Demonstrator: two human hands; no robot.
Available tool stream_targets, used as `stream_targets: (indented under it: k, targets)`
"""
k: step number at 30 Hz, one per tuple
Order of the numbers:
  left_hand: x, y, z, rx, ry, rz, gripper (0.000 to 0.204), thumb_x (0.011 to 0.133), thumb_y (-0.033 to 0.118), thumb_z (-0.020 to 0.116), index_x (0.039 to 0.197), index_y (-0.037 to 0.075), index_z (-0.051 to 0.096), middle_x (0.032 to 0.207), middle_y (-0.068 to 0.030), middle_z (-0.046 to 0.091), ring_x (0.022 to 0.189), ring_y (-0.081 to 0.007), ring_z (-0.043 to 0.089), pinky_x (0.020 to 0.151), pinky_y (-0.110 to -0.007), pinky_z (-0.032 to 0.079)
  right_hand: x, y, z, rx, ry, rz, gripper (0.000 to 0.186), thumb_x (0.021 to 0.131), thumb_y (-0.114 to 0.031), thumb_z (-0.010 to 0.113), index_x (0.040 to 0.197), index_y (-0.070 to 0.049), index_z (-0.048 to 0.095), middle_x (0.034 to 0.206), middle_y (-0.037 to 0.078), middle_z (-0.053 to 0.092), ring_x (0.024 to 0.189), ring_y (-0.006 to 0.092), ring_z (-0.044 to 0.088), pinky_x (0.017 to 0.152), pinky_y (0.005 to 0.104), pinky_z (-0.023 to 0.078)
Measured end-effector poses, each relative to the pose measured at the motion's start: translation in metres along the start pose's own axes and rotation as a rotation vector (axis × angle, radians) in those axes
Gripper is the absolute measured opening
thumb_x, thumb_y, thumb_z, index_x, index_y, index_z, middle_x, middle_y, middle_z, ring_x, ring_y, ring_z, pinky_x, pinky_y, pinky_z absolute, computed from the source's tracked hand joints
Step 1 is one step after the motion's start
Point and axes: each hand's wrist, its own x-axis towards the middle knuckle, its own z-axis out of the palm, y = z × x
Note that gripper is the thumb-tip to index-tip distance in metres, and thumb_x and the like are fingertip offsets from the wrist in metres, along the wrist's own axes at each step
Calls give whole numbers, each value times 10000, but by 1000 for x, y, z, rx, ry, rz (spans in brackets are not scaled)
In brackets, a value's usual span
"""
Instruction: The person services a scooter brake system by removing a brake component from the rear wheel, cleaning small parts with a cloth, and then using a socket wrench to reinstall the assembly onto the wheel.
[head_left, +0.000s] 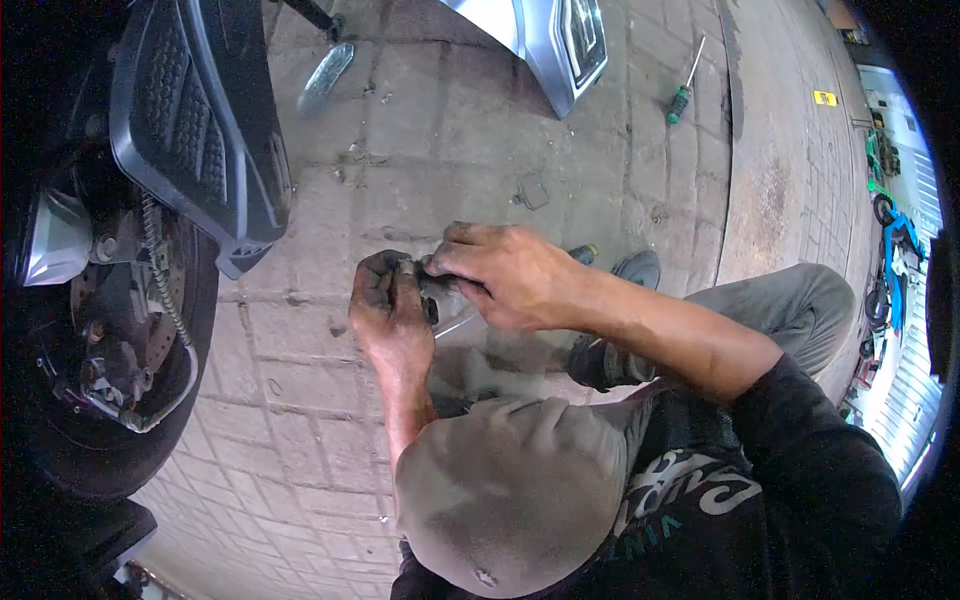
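From where I stood, the person was crouched low over the brick floor (310,195), and a small dark part (431,309) sat between their two hands, above the bricks. The left hand (384,297) had its blackened fingers curled about the part; the right hand (502,275) met it from the other side, thumb and fingers bent in a pinch. The part was too small and shadowed for me to make out its shape. To the left stood a motorcycle, its brake disc (163,320) showing beside the black tyre. Beyond the hands lay a bent wire piece (535,190), a silver panel (550,50) and, farther right, a green-handled screwdriver (679,104).
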Motion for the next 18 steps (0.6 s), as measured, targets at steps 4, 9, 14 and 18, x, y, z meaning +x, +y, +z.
stream_targets:
  k: [4, 9, 14, 18]
  targets:
    - [0, -13, 1, 201, -13, 49, 97, 828, 12, 462, 899, -25, 518, 750, -70, 563, 655, -114, 515, 569, -254, 428, 4, 7, -1, -23, -173, 52, 239, 692, -20, 527, 929, 0, 530, 916, 186, 540, 893, 372, 526, 756, 422, 439]
    - [0, -18, -1, 193, -39, 105, 112, 830, 29, 478, 916, -32, 514, 780, -101, 582, 710, -142, 535, 638, -277, 443, 16, 4, -11, 13, -177, 309, 227, 634, -44, 531, 854, 9, 538, 812, 210, 572, 809, 390, 550, 726, 459, 439]
    - [1, -16, 4, 344, -126, 162, 102, 837, 32, 485, 912, -31, 512, 778, -109, 580, 721, -139, 538, 649, -281, 447, 1, 26, 12, -90, -47, -1, 247, 630, -49, 568, 863, 28, 534, 745, 214, 582, 765, 381, 574, 686, 445, 453]
    - [0, -27, 8, 359, -93, 104, 86, 837, 23, 488, 903, -28, 511, 782, -116, 589, 723, -150, 551, 650, -288, 452, 19, 38, 5, -19, -219, 356, 310, 637, -112, 633, 900, 31, 551, 758, 190, 606, 756, 324, 606, 691, 394, 468]
